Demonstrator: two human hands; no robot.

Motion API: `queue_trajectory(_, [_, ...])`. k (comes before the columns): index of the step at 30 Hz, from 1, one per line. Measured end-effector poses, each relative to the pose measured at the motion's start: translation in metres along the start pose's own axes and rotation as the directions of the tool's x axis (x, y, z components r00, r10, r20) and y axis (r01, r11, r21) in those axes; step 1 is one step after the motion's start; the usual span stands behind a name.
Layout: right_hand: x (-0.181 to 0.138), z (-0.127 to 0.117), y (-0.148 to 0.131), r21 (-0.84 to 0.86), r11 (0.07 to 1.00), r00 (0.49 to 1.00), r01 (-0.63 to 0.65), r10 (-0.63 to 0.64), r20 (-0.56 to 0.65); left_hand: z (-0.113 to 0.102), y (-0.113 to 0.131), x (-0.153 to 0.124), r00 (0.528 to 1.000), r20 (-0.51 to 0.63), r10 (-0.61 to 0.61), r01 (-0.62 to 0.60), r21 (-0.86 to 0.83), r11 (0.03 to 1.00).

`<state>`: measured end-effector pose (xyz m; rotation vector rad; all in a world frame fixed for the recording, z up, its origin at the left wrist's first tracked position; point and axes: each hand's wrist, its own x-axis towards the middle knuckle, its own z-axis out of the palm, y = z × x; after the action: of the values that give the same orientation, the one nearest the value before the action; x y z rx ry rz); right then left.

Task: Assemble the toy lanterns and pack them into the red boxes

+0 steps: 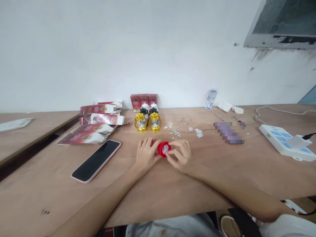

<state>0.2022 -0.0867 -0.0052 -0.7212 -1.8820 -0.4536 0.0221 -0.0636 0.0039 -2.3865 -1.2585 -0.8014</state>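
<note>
My left hand is closed around a small red lantern, lying on its side with its round base turned towards me. Inside the red rim a pale recess with small dark details shows. My right hand has its thumb and fingertips at the rim and recess of this base; whether they also pinch a tiny part I cannot make out. Behind the hands stand two gold lanterns, with black and white ones partly hidden behind them. Small round button cells and white plastic pieces lie just beyond my right hand.
Flattened red boxes are piled at the left, near a phone. Upright red boxes stand against the wall. Thin wire loops, a screwdriver, a blurred purple item, a clear bottle and a power strip occupy the right.
</note>
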Motion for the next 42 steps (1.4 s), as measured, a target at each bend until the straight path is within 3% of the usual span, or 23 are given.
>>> queue_trajectory(24, [0.003, 0.000, -0.001, 0.083, 0.997, 1.000, -0.010, 0.009, 0.010, -0.001, -0.001, 0.000, 0.996, -0.053, 0.077, -0.072, 0.084, 0.994])
queue_trajectory(30, [0.001, 0.001, -0.001, 0.251, 0.952, 0.984, -0.174, 0.160, 0.077, 0.000, -0.005, 0.001, 0.988, -0.111, 0.109, -0.099, 0.084, 0.991])
queue_trajectory(33, [0.000, 0.003, 0.001, 0.352, 0.867, 0.935, -0.354, 0.331, 0.127, 0.001, -0.006, 0.001, 0.980, -0.148, 0.136, -0.123, 0.090, 0.988])
queue_trajectory(36, [-0.001, 0.008, 0.007, 0.453, 0.717, 0.843, -0.529, 0.503, 0.188, 0.001, -0.008, 0.001, 0.973, -0.162, 0.162, -0.148, 0.094, 0.984])
queue_trajectory(39, [-0.003, 0.014, 0.013, 0.550, 0.467, 0.709, -0.692, 0.581, 0.400, 0.000, -0.008, 0.002, 0.970, -0.151, 0.190, -0.179, 0.084, 0.980])
queue_trajectory(42, [-0.003, 0.015, 0.014, 0.575, 0.243, 0.600, -0.781, 0.546, 0.585, -0.001, -0.008, 0.001, 0.964, -0.148, 0.221, -0.211, 0.083, 0.974])
